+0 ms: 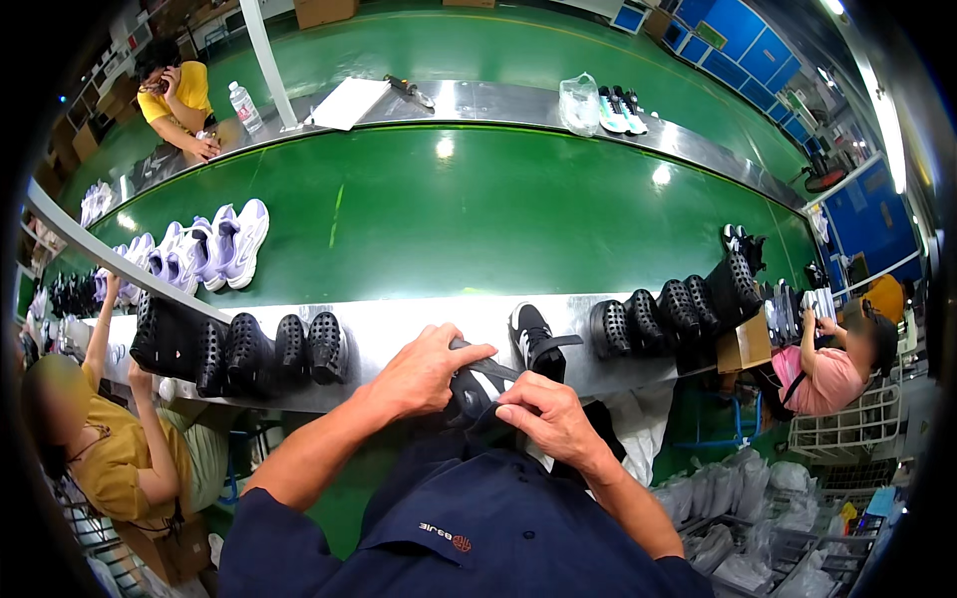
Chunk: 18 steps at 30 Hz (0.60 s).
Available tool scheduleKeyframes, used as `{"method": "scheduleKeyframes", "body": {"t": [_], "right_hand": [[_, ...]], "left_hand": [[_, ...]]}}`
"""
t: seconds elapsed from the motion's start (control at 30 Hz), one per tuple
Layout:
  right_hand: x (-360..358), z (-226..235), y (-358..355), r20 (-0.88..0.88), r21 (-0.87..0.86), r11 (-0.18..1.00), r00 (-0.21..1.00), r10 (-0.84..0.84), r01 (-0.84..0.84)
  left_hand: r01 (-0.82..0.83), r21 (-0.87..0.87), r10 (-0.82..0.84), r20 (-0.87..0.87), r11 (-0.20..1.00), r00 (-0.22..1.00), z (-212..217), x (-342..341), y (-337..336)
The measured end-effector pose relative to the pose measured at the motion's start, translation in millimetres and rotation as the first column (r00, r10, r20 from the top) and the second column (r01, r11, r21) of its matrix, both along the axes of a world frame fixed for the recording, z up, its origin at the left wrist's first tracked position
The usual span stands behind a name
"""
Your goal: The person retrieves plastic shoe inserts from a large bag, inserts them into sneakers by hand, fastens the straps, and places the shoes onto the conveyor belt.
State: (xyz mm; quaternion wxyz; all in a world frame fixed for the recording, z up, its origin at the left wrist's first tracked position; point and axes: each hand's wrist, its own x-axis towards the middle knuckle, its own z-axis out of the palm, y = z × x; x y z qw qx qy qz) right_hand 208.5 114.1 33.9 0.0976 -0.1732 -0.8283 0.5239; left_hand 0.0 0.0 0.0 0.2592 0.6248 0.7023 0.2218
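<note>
A black sneaker with white side stripes (478, 387) is held up in front of my chest, over the near edge of the metal bench. Closed around its upper part is my left hand (424, 371), thumb stretched across the top. My right hand (548, 417) pinches the shoe's edge near the opening; the exact part between its fingertips is hard to make out. Just beyond, a second black sneaker with a white sole (533, 337) stands on the bench, its strap sticking out to the right. The held shoe's underside is mostly hidden.
Black perforated shoes stand on the bench in a left row (289, 349) and a right row (680, 307). White-and-purple sneakers (239, 244) sit on the green belt (439, 219). Co-workers sit left (130, 439), right (832, 364) and far left (184, 100).
</note>
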Motion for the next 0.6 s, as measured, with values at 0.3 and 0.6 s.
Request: {"method": "scheduleKeyframes", "body": {"t": [0.3, 0.6], "right_hand": [[-4.6, -5.5, -1.3, 0.000, 0.020, 1.000, 1.000, -0.005, 0.005], [-10.3, -16.0, -4.5, 0.038, 0.014, 0.999, 0.998, 0.042, -0.043]], "left_hand": [[0.197, 0.026, -0.193, -0.091, 0.980, 0.977, 12.3, 4.2, 15.2], [0.260, 0.045, -0.253, -0.119, 0.965, 0.960, 11.5, 6.3, 9.6]]}}
